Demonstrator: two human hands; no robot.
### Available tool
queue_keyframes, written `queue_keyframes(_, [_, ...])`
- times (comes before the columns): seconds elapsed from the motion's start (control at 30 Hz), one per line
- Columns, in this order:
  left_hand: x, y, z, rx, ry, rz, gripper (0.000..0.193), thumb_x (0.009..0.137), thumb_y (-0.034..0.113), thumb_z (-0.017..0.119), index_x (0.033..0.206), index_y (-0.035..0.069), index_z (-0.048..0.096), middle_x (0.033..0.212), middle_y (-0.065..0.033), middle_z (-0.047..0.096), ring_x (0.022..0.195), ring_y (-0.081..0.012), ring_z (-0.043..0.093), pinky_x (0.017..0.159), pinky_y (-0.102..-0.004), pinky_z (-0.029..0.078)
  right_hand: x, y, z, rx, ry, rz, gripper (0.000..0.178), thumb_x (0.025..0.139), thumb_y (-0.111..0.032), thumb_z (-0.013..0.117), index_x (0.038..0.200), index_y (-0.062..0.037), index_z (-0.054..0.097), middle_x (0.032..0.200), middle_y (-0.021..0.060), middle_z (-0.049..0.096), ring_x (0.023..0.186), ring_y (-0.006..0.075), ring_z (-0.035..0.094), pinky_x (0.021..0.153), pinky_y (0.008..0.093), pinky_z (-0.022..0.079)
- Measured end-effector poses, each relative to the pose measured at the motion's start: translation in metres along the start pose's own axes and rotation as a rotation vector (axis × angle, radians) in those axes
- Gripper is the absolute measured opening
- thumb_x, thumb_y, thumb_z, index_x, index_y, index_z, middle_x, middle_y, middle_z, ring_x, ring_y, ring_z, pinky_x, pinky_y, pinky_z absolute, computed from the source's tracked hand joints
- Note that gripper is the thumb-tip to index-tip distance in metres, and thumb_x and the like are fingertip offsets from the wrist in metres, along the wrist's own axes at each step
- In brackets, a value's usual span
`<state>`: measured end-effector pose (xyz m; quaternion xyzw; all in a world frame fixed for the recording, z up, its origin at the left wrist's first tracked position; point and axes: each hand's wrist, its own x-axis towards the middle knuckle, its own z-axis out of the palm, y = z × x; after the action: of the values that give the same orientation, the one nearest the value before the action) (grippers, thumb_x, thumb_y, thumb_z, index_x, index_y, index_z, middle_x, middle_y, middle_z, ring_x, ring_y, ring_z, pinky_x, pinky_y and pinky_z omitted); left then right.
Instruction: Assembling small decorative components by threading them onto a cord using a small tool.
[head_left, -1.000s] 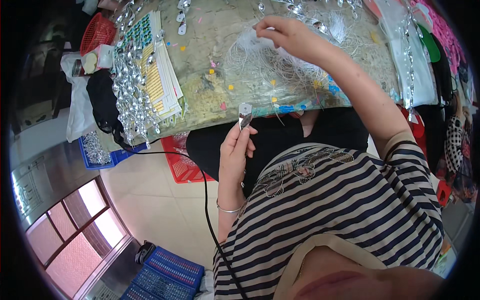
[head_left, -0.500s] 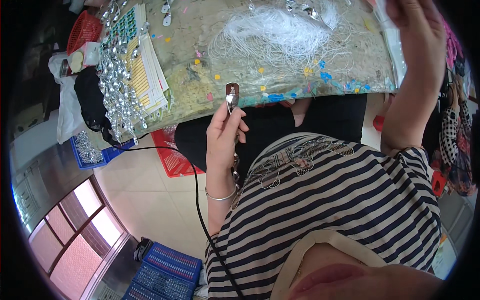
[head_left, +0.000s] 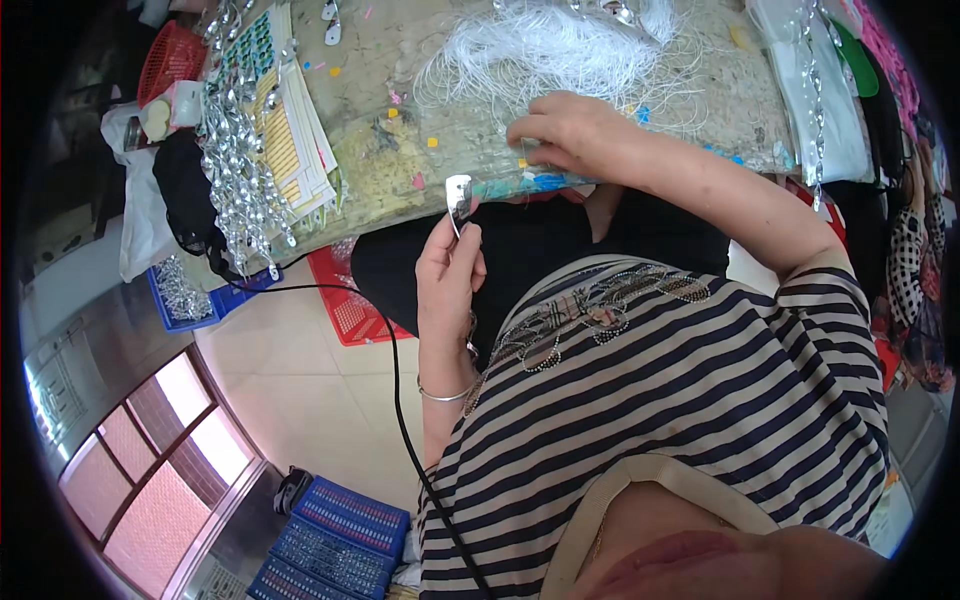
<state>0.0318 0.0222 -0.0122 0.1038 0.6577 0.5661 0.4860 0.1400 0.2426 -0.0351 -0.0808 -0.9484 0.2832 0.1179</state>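
1. The left hand (head_left: 448, 270) is pinching a shiny silver piece (head_left: 459, 200) between thumb and fingers; the piece is poking up from the fingertips, at the near edge of the table (head_left: 375, 160).
2. The right hand (head_left: 575, 135) is hovering or resting over that edge, to the right of the left one; its fingers are curling inward, and from where I'm standing I cannot tell whether they are gripping anything.
3. Just beyond the right hand, a tangle of white threads (head_left: 540, 55) is spreading loosely across the worn, stained tabletop.
4. Small yellow, pink and blue flecks are dotting the surface around both hands.
5. Left of the left hand, silver twisted strands (head_left: 245, 200) are lying over paper sheets (head_left: 300, 160) and hanging past the table edge; a red basket (head_left: 172, 65) is sitting farther beyond them.
6. Right of the right hand, a clear plastic bag (head_left: 825, 110) is draping over the table's end.
7. Below and left of the left hand, a red crate (head_left: 350, 310) and a blue tray (head_left: 178, 305) are standing near the table, while a black cable (head_left: 400, 390) is curving past the wrist.
8. Farther behind that hand, blue cases (head_left: 340, 540) are lying on the pale floor (head_left: 290, 390), near a bright window (head_left: 165, 470).
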Motion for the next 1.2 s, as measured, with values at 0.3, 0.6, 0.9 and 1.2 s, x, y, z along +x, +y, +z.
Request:
queue_keyframes(0.3, [-0.004, -0.005, -0.005, -0.056, -0.013, -0.040, 0.033, 0.092, 0.010, 0.054, 0.124, 0.007, 0.056, 0.064, 0.0076, 0.044, 0.051, 0.0001, 0.037, 0.044, -0.0149, 0.026, 0.046, 0.017, -0.007, 0.031, 0.147, 0.015, 0.012, 0.083, -0.016, 0.062, 0.082, -0.0051, 0.058, 0.082, 0.0096, 0.056, 0.075, 0.0273, 0.057, 0.066, 0.0353, 0.046])
queue_keyframes(0.6, [0.001, 0.002, -0.001, -0.076, -0.013, 0.033, 0.031, 0.093, 0.014, 0.052, 0.122, 0.002, 0.055, 0.064, 0.0041, 0.046, 0.048, -0.0010, 0.034, 0.043, -0.0158, 0.023, 0.063, 0.010, -0.072, 0.016, 0.256, 0.068, 0.023, 0.083, -0.022, 0.064, 0.092, -0.0010, 0.060, 0.078, 0.0147, 0.058, 0.071, 0.0303, 0.057, 0.065, 0.0375, 0.046])
queue_keyframes(0.9, [0.008, -0.003, -0.005, -0.089, -0.019, -0.029, 0.038, 0.089, 0.012, 0.060, 0.126, 0.005, 0.054, 0.074, 0.0081, 0.048, 0.055, 0.0012, 0.037, 0.046, -0.0143, 0.026, -0.004, -0.007, -0.053, 0.110, 0.178, 0.338, 0.016, 0.084, -0.021, 0.065, 0.093, -0.0086, 0.062, 0.087, 0.0083, 0.058, 0.078, 0.0228, 0.057, 0.064, 0.0337, 0.046])
queue_keyframes(1.2, [0.007, 0.000, 0.008, -0.041, -0.048, -0.017, 0.039, 0.088, 0.013, 0.062, 0.126, 0.006, 0.054, 0.077, 0.0091, 0.048, 0.057, 0.0016, 0.037, 0.049, -0.0137, 0.028, -0.009, 0.004, 0.004, 0.085, -0.038, 0.105, 0.014, 0.079, -0.016, 0.066, 0.087, -0.0070, 0.059, 0.087, 0.0085, 0.053, 0.084, 0.0292, 0.057, 0.070, 0.0374, 0.046])
